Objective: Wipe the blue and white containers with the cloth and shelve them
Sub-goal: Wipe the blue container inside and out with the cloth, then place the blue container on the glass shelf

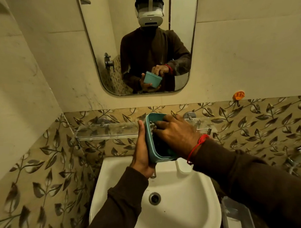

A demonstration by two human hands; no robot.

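A blue square container (pixel 151 145) is held above the sink, tipped so that its open mouth faces me. My left hand (pixel 141 150) grips its left wall from outside. My right hand (pixel 175 133) reaches into the container, fingers curled against the inner wall on a small grey cloth (pixel 153 125) that is mostly hidden. A red thread circles my right wrist. The glass shelf (pixel 108 129) runs along the wall behind the container. No white container can be seen.
A white washbasin (pixel 191 190) with a drain sits below my hands, its tap partly hidden under the container. A mirror (pixel 106 46) above reflects me holding the container. An orange hook (pixel 238 95) sticks to the right wall. A clear plastic tray (pixel 236 214) lies at the lower right.
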